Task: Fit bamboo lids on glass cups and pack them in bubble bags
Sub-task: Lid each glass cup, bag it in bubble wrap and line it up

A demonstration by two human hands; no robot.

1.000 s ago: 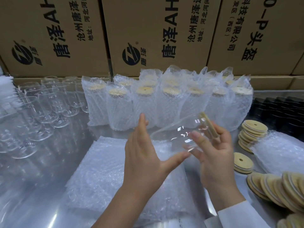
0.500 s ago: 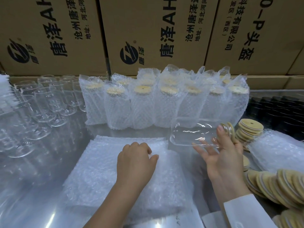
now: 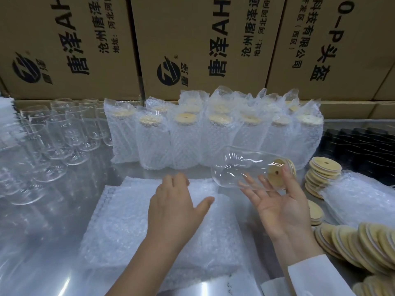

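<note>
Head view: R hand (image 3: 282, 206) palm up, fingers spread wide & flat. Glass cup (image 3: 239, 167) lies sideways across the fingertips, bamboo lid (image 3: 275, 174) on its mouth, next to the thumb. L hand (image 3: 175, 208) over bubble bag stack (image 3: 128, 221) on surface (image 3: 42, 263), fingers bent down onto top bag, thumb out; can't tell if pinching. Wrapped cups (image 3: 213, 142) stand beyond both sets of fingertips.
</note>
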